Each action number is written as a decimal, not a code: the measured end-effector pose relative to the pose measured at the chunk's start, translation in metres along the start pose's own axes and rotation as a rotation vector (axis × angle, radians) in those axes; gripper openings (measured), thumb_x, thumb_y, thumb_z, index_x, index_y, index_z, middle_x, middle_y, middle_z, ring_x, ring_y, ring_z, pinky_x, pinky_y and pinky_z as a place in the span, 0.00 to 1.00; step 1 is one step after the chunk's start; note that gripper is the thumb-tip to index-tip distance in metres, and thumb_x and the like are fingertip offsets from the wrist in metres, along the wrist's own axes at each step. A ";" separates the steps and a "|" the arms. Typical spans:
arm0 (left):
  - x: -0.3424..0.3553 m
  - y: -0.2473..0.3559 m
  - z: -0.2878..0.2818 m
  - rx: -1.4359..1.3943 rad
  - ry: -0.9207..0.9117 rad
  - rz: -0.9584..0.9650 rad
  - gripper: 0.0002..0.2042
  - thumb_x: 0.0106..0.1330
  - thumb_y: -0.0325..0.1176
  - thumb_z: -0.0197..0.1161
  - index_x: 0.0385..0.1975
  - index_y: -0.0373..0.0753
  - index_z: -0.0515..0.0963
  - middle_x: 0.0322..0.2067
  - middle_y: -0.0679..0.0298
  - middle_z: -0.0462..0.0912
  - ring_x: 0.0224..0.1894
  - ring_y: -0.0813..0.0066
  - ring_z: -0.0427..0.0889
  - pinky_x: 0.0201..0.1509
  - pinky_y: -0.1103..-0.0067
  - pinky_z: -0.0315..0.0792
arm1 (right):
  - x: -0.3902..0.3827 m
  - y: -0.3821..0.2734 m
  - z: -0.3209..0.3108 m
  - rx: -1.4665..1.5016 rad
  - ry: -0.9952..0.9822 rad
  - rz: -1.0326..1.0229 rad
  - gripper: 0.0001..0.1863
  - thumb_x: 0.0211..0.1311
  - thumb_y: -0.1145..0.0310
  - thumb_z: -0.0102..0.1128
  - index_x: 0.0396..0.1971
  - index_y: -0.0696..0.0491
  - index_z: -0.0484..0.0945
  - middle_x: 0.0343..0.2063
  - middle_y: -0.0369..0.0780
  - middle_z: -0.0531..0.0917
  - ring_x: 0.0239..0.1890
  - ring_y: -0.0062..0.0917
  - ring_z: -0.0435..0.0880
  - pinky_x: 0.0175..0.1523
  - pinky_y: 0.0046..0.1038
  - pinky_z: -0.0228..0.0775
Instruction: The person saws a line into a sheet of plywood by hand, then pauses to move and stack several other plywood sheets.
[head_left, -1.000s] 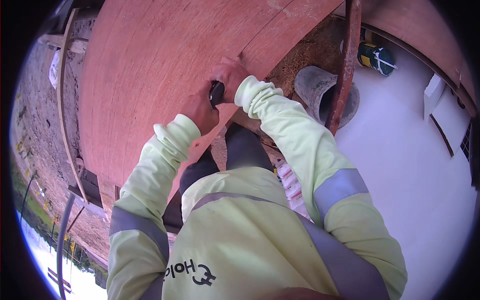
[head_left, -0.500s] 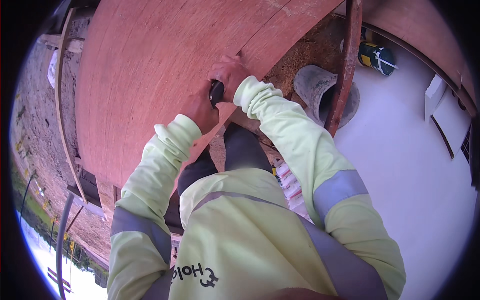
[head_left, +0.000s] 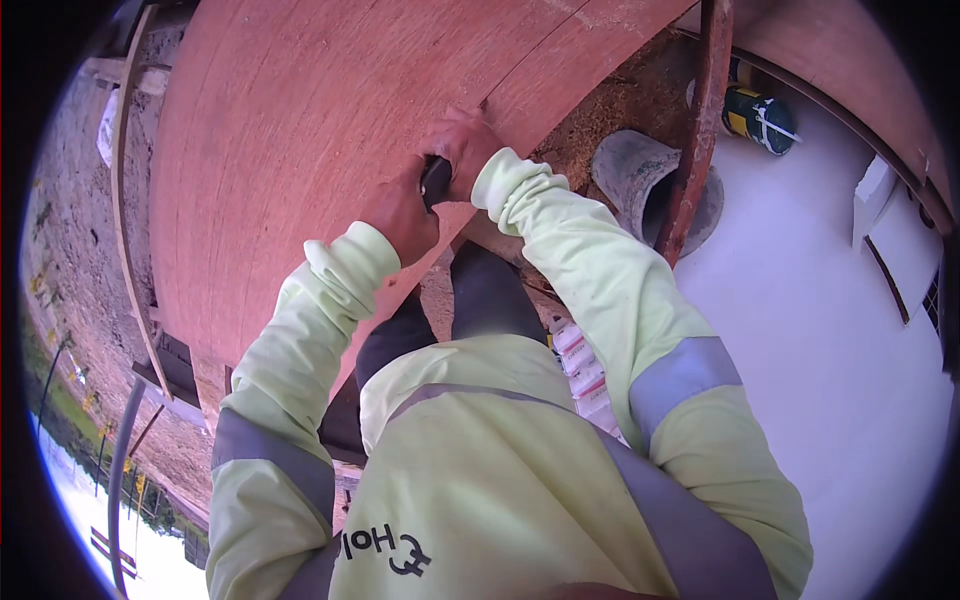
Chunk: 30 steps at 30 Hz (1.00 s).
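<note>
A large reddish plywood sheet (head_left: 300, 150) spreads in front of me, with a thin dark line or cut running from its far edge toward my hands. At its near right edge, my left hand (head_left: 402, 212) is closed around the black handle of a tool (head_left: 435, 182). My right hand (head_left: 463, 145) is closed just ahead of it, against the same tool, at the near end of the line. The tool's working part is hidden by my hands and the sheet, so its kind does not show.
A red-brown bar (head_left: 697, 130) stands right of the sheet, by a grey cement-stained bucket (head_left: 635, 170) lying on its side. Farther right are a dark green can (head_left: 758, 120) and white panels (head_left: 885, 220). White packages (head_left: 580, 365) lie beside my legs; a wooden strip (head_left: 122, 200) runs along the left.
The view has shifted slightly, and my left elbow sits a little farther out to the left. Both hands keep their hold at nearly the same place on the sheet.
</note>
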<state>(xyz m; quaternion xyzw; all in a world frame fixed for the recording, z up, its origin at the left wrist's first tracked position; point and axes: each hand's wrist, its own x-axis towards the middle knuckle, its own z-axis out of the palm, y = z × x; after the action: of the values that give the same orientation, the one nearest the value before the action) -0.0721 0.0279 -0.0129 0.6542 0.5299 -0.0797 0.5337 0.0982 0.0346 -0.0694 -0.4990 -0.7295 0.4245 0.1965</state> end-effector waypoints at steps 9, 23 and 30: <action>-0.135 0.057 -0.063 -0.018 -0.106 -0.132 0.24 0.52 0.23 0.57 0.52 0.35 0.63 0.29 0.44 0.81 0.33 0.39 0.81 0.34 0.56 0.74 | -0.031 -0.138 0.015 0.149 -0.015 -0.175 0.12 0.35 0.58 0.68 0.20 0.46 0.78 0.26 0.34 0.76 0.40 0.32 0.76 0.48 0.39 0.63; -0.198 0.065 -0.071 -0.011 -0.135 -0.327 0.25 0.53 0.24 0.62 0.52 0.34 0.62 0.29 0.43 0.81 0.34 0.41 0.83 0.37 0.58 0.77 | -0.055 -0.180 0.028 0.206 0.094 -0.145 0.04 0.42 0.65 0.62 0.18 0.47 0.77 0.24 0.34 0.74 0.39 0.33 0.75 0.50 0.39 0.64; 0.006 0.008 0.004 0.022 0.082 0.076 0.17 0.54 0.24 0.56 0.45 0.32 0.68 0.26 0.36 0.79 0.31 0.34 0.79 0.33 0.55 0.72 | 0.007 0.004 -0.007 0.159 -0.007 0.013 0.15 0.27 0.58 0.73 0.21 0.45 0.79 0.26 0.34 0.77 0.36 0.35 0.75 0.44 0.38 0.65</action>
<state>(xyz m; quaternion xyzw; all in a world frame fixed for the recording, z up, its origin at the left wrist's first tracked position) -0.0608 0.0292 -0.0137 0.6823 0.5253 -0.0385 0.5070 0.1028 0.0441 -0.0698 -0.4851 -0.6907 0.4844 0.2301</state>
